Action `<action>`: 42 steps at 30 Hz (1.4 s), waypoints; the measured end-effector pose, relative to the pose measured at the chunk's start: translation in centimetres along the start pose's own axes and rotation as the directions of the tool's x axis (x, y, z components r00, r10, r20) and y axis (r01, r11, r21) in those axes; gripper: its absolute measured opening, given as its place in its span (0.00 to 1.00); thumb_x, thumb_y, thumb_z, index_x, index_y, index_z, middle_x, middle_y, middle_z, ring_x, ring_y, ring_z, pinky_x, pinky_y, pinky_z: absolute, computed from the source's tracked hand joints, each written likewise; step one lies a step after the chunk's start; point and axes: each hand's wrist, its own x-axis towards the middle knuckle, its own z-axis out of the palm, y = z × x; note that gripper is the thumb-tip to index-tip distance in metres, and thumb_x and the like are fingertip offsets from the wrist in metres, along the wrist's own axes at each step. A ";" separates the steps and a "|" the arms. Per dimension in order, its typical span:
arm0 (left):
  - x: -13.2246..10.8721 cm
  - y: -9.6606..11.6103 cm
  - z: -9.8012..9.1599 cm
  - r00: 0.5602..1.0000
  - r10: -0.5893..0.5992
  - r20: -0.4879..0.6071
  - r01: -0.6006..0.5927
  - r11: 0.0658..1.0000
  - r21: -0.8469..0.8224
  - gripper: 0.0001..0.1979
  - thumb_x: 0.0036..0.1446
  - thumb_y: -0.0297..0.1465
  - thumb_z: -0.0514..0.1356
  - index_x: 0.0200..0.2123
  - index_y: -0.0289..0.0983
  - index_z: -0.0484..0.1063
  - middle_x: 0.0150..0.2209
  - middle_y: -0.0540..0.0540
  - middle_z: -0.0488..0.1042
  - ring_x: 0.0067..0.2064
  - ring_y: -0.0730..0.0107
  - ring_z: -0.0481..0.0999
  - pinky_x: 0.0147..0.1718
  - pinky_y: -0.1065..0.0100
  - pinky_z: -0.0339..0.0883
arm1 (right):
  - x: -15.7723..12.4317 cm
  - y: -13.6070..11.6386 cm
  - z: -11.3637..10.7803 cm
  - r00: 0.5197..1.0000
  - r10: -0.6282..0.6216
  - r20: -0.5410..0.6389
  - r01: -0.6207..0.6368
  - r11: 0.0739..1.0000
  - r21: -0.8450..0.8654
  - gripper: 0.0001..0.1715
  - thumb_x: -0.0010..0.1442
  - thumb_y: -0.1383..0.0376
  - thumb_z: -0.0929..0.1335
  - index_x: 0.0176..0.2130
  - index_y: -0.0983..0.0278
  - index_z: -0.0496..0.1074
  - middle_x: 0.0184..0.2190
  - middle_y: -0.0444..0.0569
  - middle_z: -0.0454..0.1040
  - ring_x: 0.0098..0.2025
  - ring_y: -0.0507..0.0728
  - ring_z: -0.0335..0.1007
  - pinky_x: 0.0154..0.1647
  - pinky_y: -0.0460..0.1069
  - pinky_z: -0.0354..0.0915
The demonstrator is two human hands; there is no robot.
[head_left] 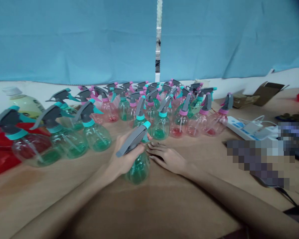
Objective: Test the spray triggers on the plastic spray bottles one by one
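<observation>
My left hand [126,154] is wrapped round the neck of a green spray bottle [139,169] with a grey trigger head and a teal nozzle. This bottle stands on the table in front of me, its nozzle turned away to the right. Just right of it, my right hand [168,157] lies palm down on the table, fingers stretched out towards the bottle. Whether those fingertips touch it I cannot tell. Close behind stands another green spray bottle [160,127], and to the left is a green spray bottle [97,136] with its trigger pointing right.
Several pink spray bottles [179,126] and green ones crowd the back of the wooden table [149,212]. A red plastic bag [0,156] and a large yellowish bottle [25,103] are at left. At right are a white power strip [241,129], cables and an open cardboard box [267,94].
</observation>
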 end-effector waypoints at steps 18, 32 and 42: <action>0.0 0.4 -0.2 0.999 -0.009 0.045 0.008 1.000 0.026 0.12 0.50 0.27 0.54 0.38 0.39 0.72 0.30 0.50 0.73 0.33 0.67 0.73 0.38 0.65 0.67 | -0.1 -0.2 -0.3 1.000 0.016 -0.016 -0.017 0.994 -0.107 0.21 0.65 0.60 0.59 0.53 0.64 0.68 0.53 0.50 0.69 0.58 0.57 0.60 0.61 0.54 0.56; 0.1 0.2 0.3 0.999 -0.020 0.033 0.020 1.000 -0.020 0.17 0.52 0.28 0.54 0.46 0.38 0.71 0.35 0.47 0.75 0.31 0.69 0.73 0.38 0.65 0.69 | -0.2 0.3 -0.2 0.999 0.039 -0.022 -0.038 0.999 0.026 0.20 0.65 0.60 0.59 0.54 0.60 0.66 0.54 0.48 0.69 0.60 0.56 0.58 0.61 0.57 0.56; 0.1 0.6 0.4 0.999 -0.020 0.027 0.021 0.999 -0.026 0.15 0.52 0.28 0.54 0.44 0.39 0.71 0.33 0.48 0.73 0.30 0.70 0.70 0.38 0.65 0.68 | -0.3 0.4 0.0 0.999 0.034 -0.012 -0.033 0.999 0.024 0.20 0.65 0.60 0.59 0.54 0.61 0.67 0.54 0.48 0.69 0.60 0.56 0.58 0.61 0.56 0.55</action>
